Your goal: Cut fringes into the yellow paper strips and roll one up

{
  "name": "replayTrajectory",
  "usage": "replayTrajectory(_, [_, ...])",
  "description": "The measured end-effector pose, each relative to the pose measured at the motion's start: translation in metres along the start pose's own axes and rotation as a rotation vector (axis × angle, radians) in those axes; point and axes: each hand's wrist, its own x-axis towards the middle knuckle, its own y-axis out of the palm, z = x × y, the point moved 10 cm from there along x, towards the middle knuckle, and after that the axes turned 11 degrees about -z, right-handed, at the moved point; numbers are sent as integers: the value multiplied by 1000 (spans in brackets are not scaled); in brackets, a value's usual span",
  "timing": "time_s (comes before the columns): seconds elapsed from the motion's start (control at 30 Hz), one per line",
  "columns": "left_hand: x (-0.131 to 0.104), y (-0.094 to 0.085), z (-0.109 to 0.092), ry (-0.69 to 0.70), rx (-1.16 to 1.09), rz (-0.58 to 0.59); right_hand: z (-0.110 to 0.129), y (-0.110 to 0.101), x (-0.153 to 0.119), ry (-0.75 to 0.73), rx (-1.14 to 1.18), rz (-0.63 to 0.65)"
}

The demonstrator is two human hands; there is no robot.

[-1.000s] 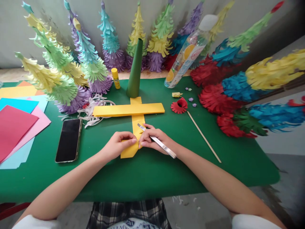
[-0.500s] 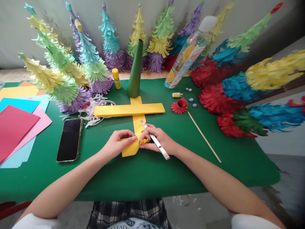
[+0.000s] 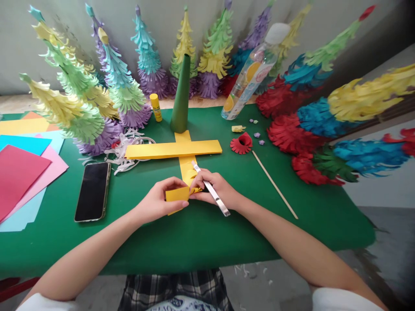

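Note:
My left hand point(image 3: 160, 201) pinches the folded near end of a yellow paper strip point(image 3: 177, 195), with the thumb in front. Against that strip's fringed edge, my right hand point(image 3: 215, 188) has its thumb and fingers closed. A slim silver craft knife point(image 3: 212, 192) lies slantwise in the same hand, its tip pointing away from me. Beyond the hands, a longer yellow strip point(image 3: 173, 149) lies crosswise over another yellow strip point(image 3: 187, 166) that runs toward me. Where that one meets the paper in my hands is partly hidden by the fingers.
A green paper cone point(image 3: 180, 99) stands beyond the strips, with a glue stick point(image 3: 156, 107) and a bottle point(image 3: 248, 80) nearby. Rightward lie a red fringed ring point(image 3: 241, 143) and a thin stick point(image 3: 275, 185). Leftward are a phone point(image 3: 92, 191), paper scraps point(image 3: 129, 151) and coloured sheets point(image 3: 24, 177). Fringed paper trees point(image 3: 149, 56) line the back.
My left hand has folded up the near end of the yellow strip, and its thumb now sits lower in front. My right hand keeps nearly the same place.

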Motion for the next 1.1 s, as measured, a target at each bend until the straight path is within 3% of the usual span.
replayTrajectory(0.2, [-8, -1, -6, 67, 113, -44, -6, -4, -1, 59, 66, -23])
replayTrajectory(0.47, [-23, -9, -47, 568, 373, -231, -9, -18, 2, 88, 221, -138])
replayTrajectory(0.57, [-33, 0, -54, 757, 487, -217, -13, -26, 2, 117, 225, -209])
replayTrajectory(0.77, [-48, 31, -46, 1028, 793, -101, -16, -36, -1, 140, 203, -297])
replayTrajectory(0.87, [-51, 39, -44, 1094, 845, -78, -16, -36, -2, 140, 171, -302])
replayTrajectory(1.1, [-49, 42, -37, 1107, 891, -76, -18, -36, -3, 148, 181, -310])
